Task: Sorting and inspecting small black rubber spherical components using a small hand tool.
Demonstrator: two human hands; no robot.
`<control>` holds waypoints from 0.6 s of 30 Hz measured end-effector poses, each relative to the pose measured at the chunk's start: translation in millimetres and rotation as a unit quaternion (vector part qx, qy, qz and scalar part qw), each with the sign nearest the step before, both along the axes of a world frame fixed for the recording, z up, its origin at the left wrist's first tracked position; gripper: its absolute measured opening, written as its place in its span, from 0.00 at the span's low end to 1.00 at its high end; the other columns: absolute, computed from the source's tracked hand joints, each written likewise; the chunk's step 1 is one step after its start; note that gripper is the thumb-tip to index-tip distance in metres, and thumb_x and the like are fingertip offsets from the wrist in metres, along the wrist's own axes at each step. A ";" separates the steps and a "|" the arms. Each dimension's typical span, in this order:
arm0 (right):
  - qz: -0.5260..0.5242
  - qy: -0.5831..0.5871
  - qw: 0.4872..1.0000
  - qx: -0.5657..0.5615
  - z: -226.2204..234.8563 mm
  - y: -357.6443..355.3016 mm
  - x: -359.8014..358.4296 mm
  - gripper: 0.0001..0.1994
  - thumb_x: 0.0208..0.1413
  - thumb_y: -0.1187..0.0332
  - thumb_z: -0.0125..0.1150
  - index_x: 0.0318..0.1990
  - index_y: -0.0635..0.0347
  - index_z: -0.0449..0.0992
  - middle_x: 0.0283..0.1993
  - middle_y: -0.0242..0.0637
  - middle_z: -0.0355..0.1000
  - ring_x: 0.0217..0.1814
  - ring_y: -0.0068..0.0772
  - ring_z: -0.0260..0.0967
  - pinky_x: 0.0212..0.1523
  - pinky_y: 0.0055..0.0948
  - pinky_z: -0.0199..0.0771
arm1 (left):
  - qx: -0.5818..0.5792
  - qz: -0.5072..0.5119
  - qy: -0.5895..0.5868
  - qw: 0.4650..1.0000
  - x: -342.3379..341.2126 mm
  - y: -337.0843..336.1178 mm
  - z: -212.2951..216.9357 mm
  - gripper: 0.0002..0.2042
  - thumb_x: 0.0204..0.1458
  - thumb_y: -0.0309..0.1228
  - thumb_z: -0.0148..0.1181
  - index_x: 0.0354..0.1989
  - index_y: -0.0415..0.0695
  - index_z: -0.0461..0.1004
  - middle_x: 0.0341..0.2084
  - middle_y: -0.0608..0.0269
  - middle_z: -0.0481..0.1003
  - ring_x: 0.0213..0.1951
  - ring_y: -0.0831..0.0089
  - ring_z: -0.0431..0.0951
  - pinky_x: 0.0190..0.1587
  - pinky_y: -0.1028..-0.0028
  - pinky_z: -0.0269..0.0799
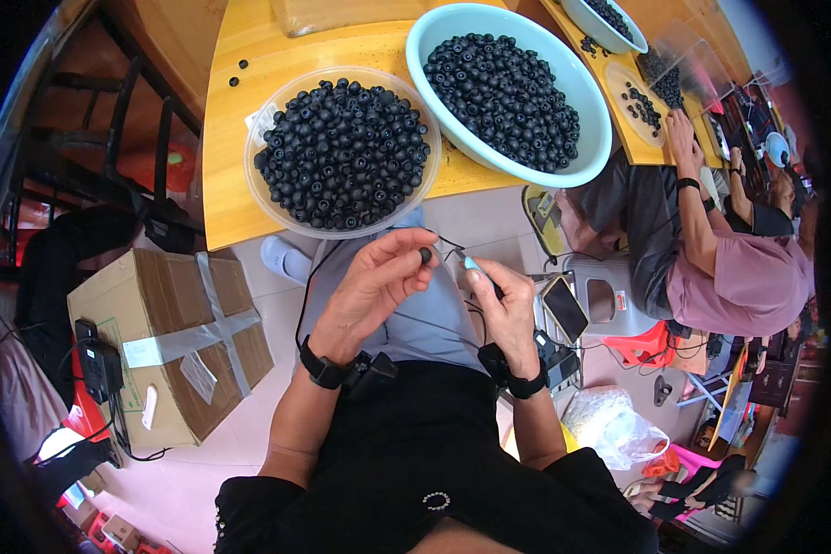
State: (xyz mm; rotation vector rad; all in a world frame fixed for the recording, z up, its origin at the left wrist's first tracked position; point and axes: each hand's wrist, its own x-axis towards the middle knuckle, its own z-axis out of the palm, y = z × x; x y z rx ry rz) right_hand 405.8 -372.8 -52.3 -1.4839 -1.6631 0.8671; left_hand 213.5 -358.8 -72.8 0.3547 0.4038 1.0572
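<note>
Fingers (406, 263) of the left hand (369, 291) pinch 1 black bead (426, 254) below the worktop (226, 166) edge, over the lap; the right hand (506, 309) grips a thin tool (472, 264). 2 bead-filled bowls, clear (342, 152) and pale-blue (508, 88), overhang that edge.

Two hands work at the middle: the left hand (371, 286) pinches one black bead (425, 254), and the right hand (506, 309) holds one light-blue-tipped tool (472, 264). Each wrist carries one black band, two in all. Beyond the hands, on the bench (226, 157), stand two bowls heaped with black beads too many to count: one clear bowl (342, 152) and one pale blue bowl (508, 88). Two loose beads (238, 72) lie further out to the left. One taped cardboard box (171, 342) sits left of the left hand.
</note>
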 end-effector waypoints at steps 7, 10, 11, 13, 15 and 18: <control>0.044 -0.003 0.998 0.040 19.4 3.4 -4.1 0.11 0.53 0.68 0.59 0.37 0.68 0.76 0.28 0.46 0.74 0.27 0.34 0.71 0.30 0.27 0.68 | -0.001 -0.010 -0.011 1.000 -3.3 -0.2 -3.9 0.10 0.55 0.27 0.54 0.44 0.37 0.69 0.37 0.55 0.73 0.33 0.78 0.76 0.35 0.83 0.76; 0.048 -0.009 0.998 0.038 21.4 3.4 -6.2 0.11 0.53 0.68 0.59 0.37 0.68 0.76 0.29 0.46 0.74 0.27 0.34 0.71 0.30 0.27 0.68 | -0.003 -0.014 -0.007 1.000 -4.3 0.3 -3.5 0.09 0.55 0.26 0.54 0.43 0.38 0.71 0.36 0.58 0.75 0.34 0.77 0.78 0.38 0.81 0.77; 0.048 -0.012 0.998 0.035 21.9 2.8 -7.7 0.11 0.53 0.68 0.59 0.37 0.68 0.76 0.29 0.46 0.74 0.27 0.34 0.71 0.30 0.27 0.68 | -0.007 -0.017 -0.005 1.000 -5.0 0.0 -3.5 0.08 0.55 0.26 0.54 0.42 0.38 0.72 0.36 0.58 0.75 0.33 0.77 0.78 0.37 0.81 0.78; 0.050 -0.011 0.998 0.035 25.0 1.6 -10.9 0.11 0.53 0.68 0.59 0.37 0.68 0.76 0.29 0.46 0.74 0.28 0.34 0.71 0.30 0.27 0.68 | -0.013 -0.020 -0.003 1.000 -5.7 -0.6 -5.1 0.08 0.55 0.26 0.54 0.42 0.38 0.72 0.36 0.58 0.75 0.33 0.76 0.78 0.37 0.81 0.78; 0.053 -0.010 0.998 0.036 27.1 1.7 -12.7 0.11 0.53 0.67 0.59 0.37 0.68 0.76 0.29 0.46 0.74 0.28 0.34 0.71 0.30 0.27 0.68 | 0.003 -0.012 -0.031 0.999 -5.7 -0.4 -9.0 0.08 0.55 0.26 0.53 0.42 0.38 0.70 0.36 0.56 0.73 0.32 0.77 0.77 0.36 0.82 0.78; 0.057 -0.020 0.998 0.030 28.8 1.8 -13.7 0.11 0.53 0.67 0.59 0.37 0.68 0.76 0.29 0.46 0.74 0.28 0.35 0.72 0.30 0.27 0.69 | 0.002 -0.006 -0.046 0.999 -5.0 0.6 -10.3 0.08 0.56 0.27 0.53 0.42 0.38 0.69 0.36 0.56 0.74 0.32 0.77 0.77 0.36 0.82 0.78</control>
